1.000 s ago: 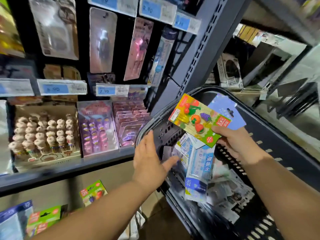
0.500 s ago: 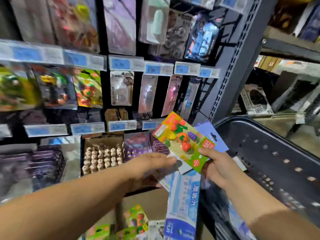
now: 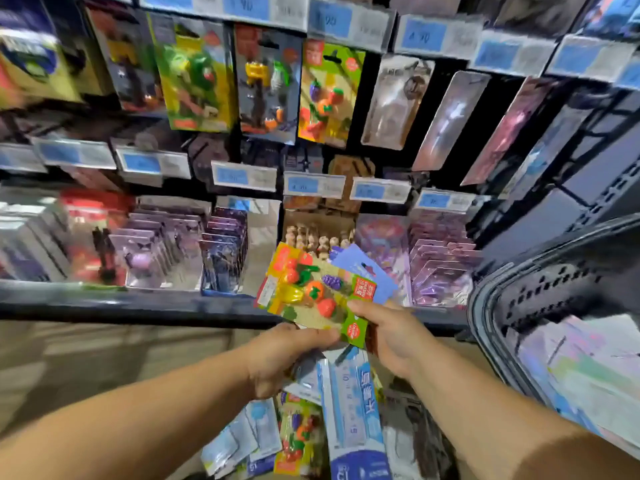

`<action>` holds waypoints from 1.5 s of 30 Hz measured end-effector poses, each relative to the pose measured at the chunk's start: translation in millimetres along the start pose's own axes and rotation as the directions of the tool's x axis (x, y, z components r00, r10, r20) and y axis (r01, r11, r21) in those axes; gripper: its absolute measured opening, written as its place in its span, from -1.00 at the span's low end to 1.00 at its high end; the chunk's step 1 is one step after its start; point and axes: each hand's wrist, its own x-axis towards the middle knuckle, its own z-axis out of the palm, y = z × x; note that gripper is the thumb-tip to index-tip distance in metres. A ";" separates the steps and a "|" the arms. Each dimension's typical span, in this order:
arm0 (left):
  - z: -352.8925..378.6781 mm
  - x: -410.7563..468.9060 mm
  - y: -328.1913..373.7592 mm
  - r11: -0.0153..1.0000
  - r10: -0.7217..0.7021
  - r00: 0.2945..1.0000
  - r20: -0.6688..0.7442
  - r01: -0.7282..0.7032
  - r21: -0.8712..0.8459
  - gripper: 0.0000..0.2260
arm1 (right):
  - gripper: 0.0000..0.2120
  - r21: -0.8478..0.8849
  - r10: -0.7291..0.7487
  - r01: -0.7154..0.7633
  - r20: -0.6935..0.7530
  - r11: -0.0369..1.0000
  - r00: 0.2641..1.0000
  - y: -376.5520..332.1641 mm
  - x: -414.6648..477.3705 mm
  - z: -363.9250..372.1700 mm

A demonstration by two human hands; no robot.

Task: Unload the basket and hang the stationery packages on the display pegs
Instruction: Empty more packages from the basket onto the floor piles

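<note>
My right hand (image 3: 393, 337) grips the lower right corner of a fruit eraser package (image 3: 313, 292), green and yellow, with a blue card (image 3: 367, 268) behind it. My left hand (image 3: 284, 355) holds the package's bottom edge and also a long blue-and-white ruler pack (image 3: 353, 410) that hangs down below. The dark plastic basket (image 3: 540, 278) stands at the right with several packages inside. A matching fruit eraser package (image 3: 325, 95) hangs on a peg in the upper row of the display.
Rows of hanging packages and blue price tags (image 3: 313, 185) fill the black peg wall. A shelf (image 3: 138, 303) below holds boxes of small erasers and purple cards. More packs (image 3: 298, 434) hang under the shelf between my arms.
The view has swung left and up toward the peg wall. Both hands carried the packages out of the basket toward the display, and my left hand closed on the bundle's lower edge.
</note>
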 end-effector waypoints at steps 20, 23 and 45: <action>-56.0 -2.9 -37.8 0.980 0.025 0.989 -0.147 -0.053 -0.191 -0.64 | -0.61 -0.881 -0.354 0.244 0.095 0.405 0.930 30.6 38.1 29.4; -67.1 3.0 -49.9 0.985 0.038 0.989 -0.140 -0.061 -0.162 -0.36 | -0.69 -0.832 -0.361 0.223 0.030 0.507 0.932 38.6 35.4 22.7; -108.5 -3.6 -69.0 0.997 -0.056 0.950 -0.308 0.037 -0.068 -0.27 | -0.91 -0.151 0.061 -0.158 -0.507 0.976 0.860 122.7 -4.1 -72.3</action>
